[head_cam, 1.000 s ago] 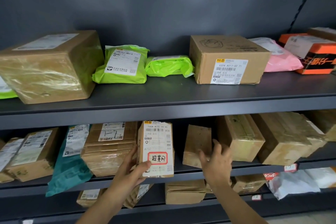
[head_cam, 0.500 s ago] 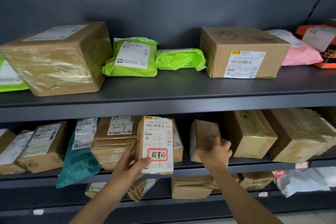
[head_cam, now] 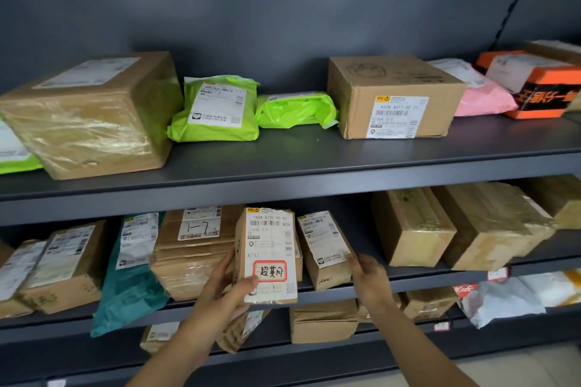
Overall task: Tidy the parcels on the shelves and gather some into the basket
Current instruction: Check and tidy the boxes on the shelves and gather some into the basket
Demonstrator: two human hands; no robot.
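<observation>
Hands on two small parcels, mid-shelf

Left hand grips the lower left edge of an upright brown cardboard parcel with a white label and red-framed stamp, thumb across its front. Just right of it, the right hand clasps the lower right corner of a smaller, tilted brown cardboard parcel. Both stand on the dark grey metal shelf.

I see two hands. The left hand grips one red-stamp box, the right hand one white-label box. Above the grips sit three green bags, two big brown boxes, one pink bag and one orange box. Left of the grips stands one teal bag; right of them, three taped boxes.
</observation>
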